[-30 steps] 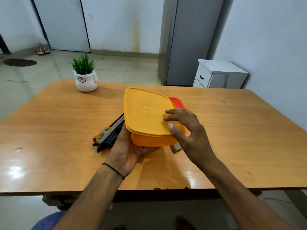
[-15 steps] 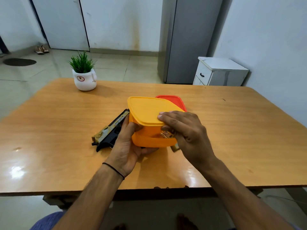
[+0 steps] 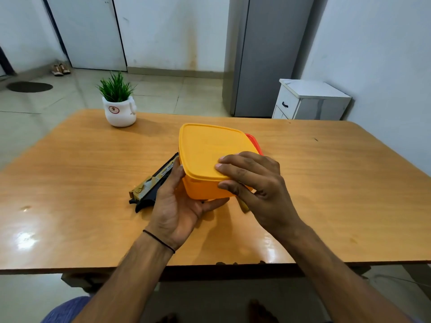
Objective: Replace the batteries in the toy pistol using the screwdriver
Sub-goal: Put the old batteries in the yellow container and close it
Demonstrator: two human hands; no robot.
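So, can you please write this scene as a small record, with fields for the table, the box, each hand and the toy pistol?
table: wooden table, glossy top
box: yellow box, lid on it
left hand: left hand holds the box's left side and underside
right hand: right hand, fingers on the lid's near right corner
toy pistol: toy pistol lies flat on the table, left of the box
behind box: red container, mostly hidden
far left: potted plant

Black-and-tan plastic toy pistol (image 3: 154, 185) lying on the wooden table: a line of dark lettering runs along its tan slide, too small and blurred to read. White ceramic plant pot (image 3: 119, 112): a small round red-rimmed emblem on its front, no legible characters.
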